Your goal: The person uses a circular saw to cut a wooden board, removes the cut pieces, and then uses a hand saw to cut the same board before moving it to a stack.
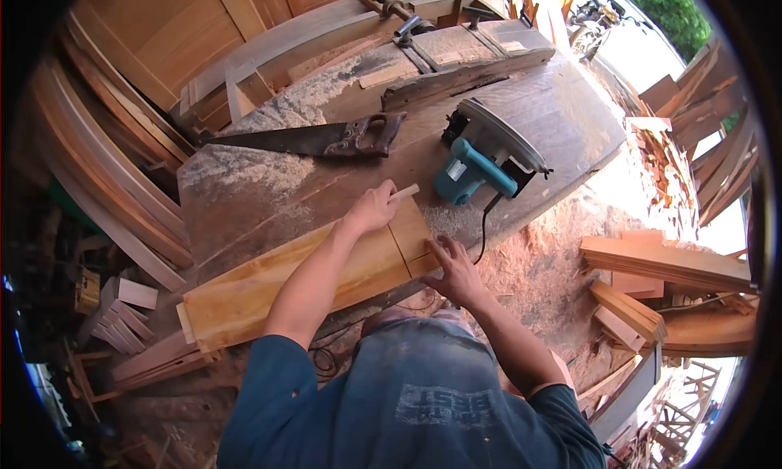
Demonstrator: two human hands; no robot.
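Note:
A long yellowish wooden board [350, 273] lies along the front of the workbench, with a dark line across it near its right end. My left hand [373, 208] is closed at the board's far edge, and a short pale wooden stick [405, 192] sticks out from its fingers. My right hand [456, 272] is at the board's right end, fingers apart, fingertips touching the end and near corner. Beyond the board lie a handsaw [326, 138] with a worn wooden handle and a teal circular saw [481, 164], its cord hanging over the bench edge.
Sawdust [244, 168] covers parts of the workbench [570, 111]. Bar clamps [419, 54] grip a curved wooden piece at the back. Curved planks [106, 151] lean at the left. Stacked boards [660, 261] and wood shavings [538, 265] lie on the right.

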